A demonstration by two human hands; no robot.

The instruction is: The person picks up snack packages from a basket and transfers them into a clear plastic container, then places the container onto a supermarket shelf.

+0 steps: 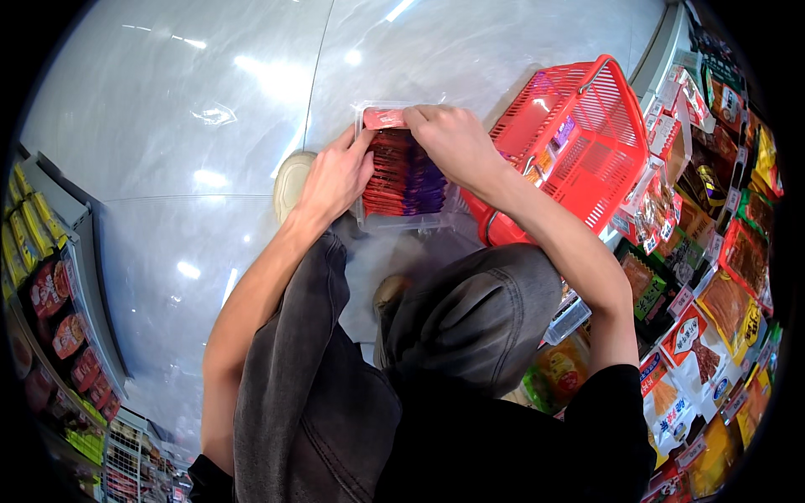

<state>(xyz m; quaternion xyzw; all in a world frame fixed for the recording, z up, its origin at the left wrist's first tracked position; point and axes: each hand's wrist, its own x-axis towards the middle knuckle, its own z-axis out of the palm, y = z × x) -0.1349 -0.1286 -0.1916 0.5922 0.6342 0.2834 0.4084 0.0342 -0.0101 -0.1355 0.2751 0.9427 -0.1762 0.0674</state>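
A clear plastic box (403, 221) stands on the floor between my feet, with a tight row of upright dark red and purple packets (398, 178) inside. Across its far end lies a light red packet (383, 118). My right hand (449, 138) is closed on the right end of that packet, its fingertips partly hidden. Over the left wall of the box, my left hand (338, 173) is bent around the edge, some fingers against the packets and the forefinger close to the light red packet's left end.
To the right, a red shopping basket (612, 134) tilts beside the box with a few goods in it. Shelves of bagged snacks (704, 335) run along the right. Another shelf with yellow packs (33, 222) stands at left. My beige shoe (291, 184) is left of the box.
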